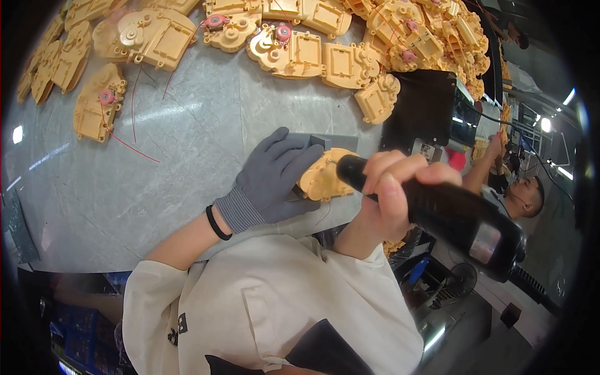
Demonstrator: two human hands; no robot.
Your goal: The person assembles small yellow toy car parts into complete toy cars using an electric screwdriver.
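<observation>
My left hand (pixel 265 181), in a grey knit glove, is closed round the left side of a yellow plastic housing (pixel 322 178) near the front edge of the table. The housing rests against a grey block-like fixture (pixel 340 141). A thin wire hangs from its near side. My bare right hand (pixel 397 184) grips a black corded electric screwdriver (pixel 465 222), held tilted with its nose over the right part of the housing. The nose hides the bit's tip, so whether it touches a screw cannot be seen.
More yellow housings (pixel 300 53) lie in a row across the far side, some with pink round parts and red wires. They heap up at the far right (pixel 431 37). A black panel (pixel 417 106) stands right of the fixture. Another person (pixel 522 197) works farther right.
</observation>
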